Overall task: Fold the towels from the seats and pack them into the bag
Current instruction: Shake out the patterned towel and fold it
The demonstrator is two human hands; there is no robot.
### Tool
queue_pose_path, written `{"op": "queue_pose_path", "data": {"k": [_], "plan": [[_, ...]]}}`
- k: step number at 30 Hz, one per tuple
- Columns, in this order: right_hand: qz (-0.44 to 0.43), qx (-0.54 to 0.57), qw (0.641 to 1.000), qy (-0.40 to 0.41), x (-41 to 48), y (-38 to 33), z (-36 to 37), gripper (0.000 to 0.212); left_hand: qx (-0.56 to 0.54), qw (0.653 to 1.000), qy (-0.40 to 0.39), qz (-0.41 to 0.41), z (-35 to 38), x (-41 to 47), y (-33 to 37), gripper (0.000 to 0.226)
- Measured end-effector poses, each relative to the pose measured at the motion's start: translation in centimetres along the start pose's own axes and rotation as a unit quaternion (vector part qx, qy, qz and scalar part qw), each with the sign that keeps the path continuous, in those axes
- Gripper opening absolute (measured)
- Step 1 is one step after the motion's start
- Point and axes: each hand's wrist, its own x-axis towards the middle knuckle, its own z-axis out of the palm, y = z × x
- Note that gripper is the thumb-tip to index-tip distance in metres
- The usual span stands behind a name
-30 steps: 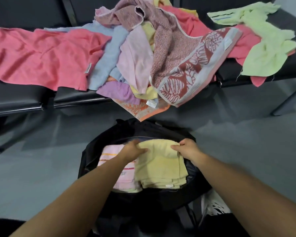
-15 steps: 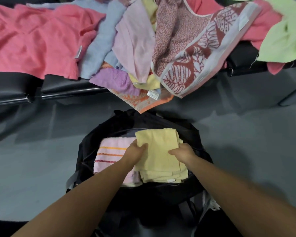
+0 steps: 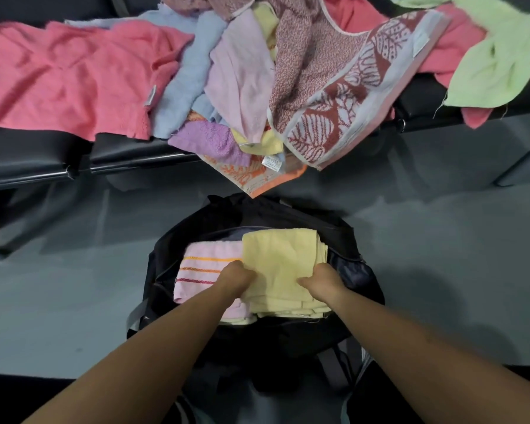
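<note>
One black fabric bag (image 3: 257, 215). In it are two folded piles: one pink towel with orange and red stripes (image 3: 205, 264) and one pale yellow stack (image 3: 282, 258), its layers too tight to count. Three black padded seats (image 3: 28, 148) carry at least nine loose towels: two coral pink towels (image 3: 74, 78), and one each of light blue towel (image 3: 184, 84), pale lilac towel (image 3: 242, 78), purple towel (image 3: 208, 139), yellow towel (image 3: 266, 142), orange-patterned towel (image 3: 251, 175), maroon leaf-print towel (image 3: 334, 117) and lime green towel (image 3: 496, 65). Two bare hands: left hand (image 3: 236, 278), right hand (image 3: 325, 280)

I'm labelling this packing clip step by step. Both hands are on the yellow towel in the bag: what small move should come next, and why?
Probably let go: the yellow towel lies folded and flat in the bag beside the striped pink towel, with the left hand and right hand holding its near edge. Unfolded towels wait on the seats.
</note>
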Motion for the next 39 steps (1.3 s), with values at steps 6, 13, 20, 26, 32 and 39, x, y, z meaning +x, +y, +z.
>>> {"op": "queue_pose_path", "data": {"k": [6,13,20,26,32,39], "plan": [[0.026,0.144,0.989,0.003,0.8,0.5,-2.1,0.009,-0.122,0.991,-0.049,0.001,-0.5,-0.6,-0.2,0.015],[0.054,0.007,0.998,-0.01,-0.9,1.3,-2.2,0.01,0.036,0.994,-0.107,-0.003,-0.2,-1.4,0.3,0.023],[-0.047,-0.121,0.99,0.047,-3.7,-5.8,-8.1,0.022,0.296,0.948,-0.009,0.117,-4.7,-4.8,6.1,0.024],[-0.159,-0.007,0.986,0.057,-7.7,-15.6,-16.3,0.009,0.264,0.928,0.067,0.253,-12.3,-10.5,15.8,0.017],[-0.258,-0.045,0.949,0.175,-12.2,-22.1,-22.0,0.015,0.338,0.867,0.231,0.286,-17.9,-14.2,22.6,0.022],[-0.282,-0.045,0.934,0.216,-10.9,-23.1,-21.0,0.033,0.397,0.848,0.259,0.235,-19.4,-11.5,23.2,0.039]]}}
